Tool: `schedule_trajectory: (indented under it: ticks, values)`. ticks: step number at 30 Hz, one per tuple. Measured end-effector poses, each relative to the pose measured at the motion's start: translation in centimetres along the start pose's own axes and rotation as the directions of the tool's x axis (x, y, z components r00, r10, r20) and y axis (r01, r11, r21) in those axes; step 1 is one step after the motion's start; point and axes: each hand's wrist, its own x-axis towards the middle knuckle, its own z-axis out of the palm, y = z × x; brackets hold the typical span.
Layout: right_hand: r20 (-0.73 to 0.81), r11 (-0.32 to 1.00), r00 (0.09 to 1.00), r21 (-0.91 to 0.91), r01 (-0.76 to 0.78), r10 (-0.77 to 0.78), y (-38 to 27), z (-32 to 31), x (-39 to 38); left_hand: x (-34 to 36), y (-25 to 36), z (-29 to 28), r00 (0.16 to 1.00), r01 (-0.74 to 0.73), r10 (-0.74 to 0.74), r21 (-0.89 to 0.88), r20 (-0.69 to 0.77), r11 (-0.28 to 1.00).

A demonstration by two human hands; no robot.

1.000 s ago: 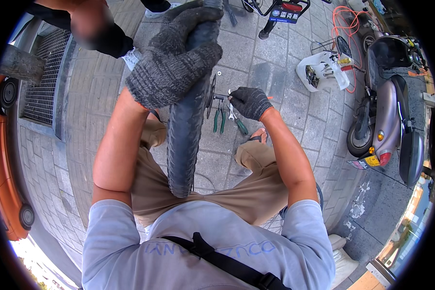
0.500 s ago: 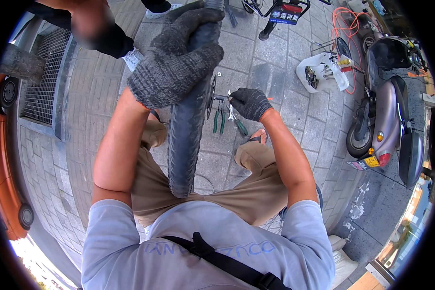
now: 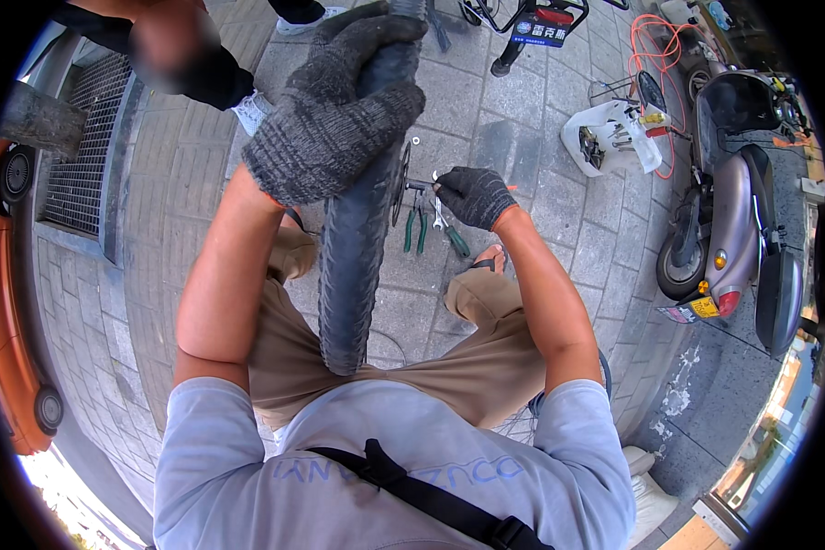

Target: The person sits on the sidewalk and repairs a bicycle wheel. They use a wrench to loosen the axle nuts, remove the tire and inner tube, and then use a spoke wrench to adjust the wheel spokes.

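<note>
between left fingers [image 3: 392,33] and thumb [image 3: 394,105] sits the tire [image 3: 350,257].

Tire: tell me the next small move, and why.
Probably a slight turn with the right hand at the axle: that hand is at the axle's outer end, though what it holds is too small to tell, and the left hand, its grip wrapped over the tire, seems able to steady it.

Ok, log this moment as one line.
Left gloved hand: gripping knobby bicycle tire | Right gloved hand: at wheel axle | On paving: green-handled pliers, wrench
</note>
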Motion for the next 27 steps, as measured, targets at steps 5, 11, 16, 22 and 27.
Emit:
schedule_trajectory:
  ticks: [5,11,16,22,27]
  values:
    - [-0.029,1.0,0.999,0.025,0.014,-0.014,0.2,0.3,0.0,0.0,0.3,0.0,1.0,0.018,-0.018,0.012,-0.007,1.0]
    - [-0.024,1.0,1.0,0.018,0.018,-0.018,0.0,0.1,0.1,-0.1,0.5,-0.1,0.999,0.031,-0.031,-0.011,-0.019,0.999]
    - [-0.02,1.0,1.0,-0.002,0.015,-0.015,0.2,0.3,0.1,0.0,0.7,0.0,0.999,0.029,-0.029,-0.02,-0.014,0.999]
    - [0.002,1.0,1.0,-0.004,-0.002,0.002,-0.3,-0.1,0.2,0.1,0.4,-0.3,0.997,0.076,-0.076,-0.022,-0.011,0.997]
    - [0.014,0.999,0.999,0.006,-0.043,0.043,-1.0,-0.5,0.1,0.1,-0.1,-0.8,0.997,0.077,-0.077,0.008,0.024,0.997]
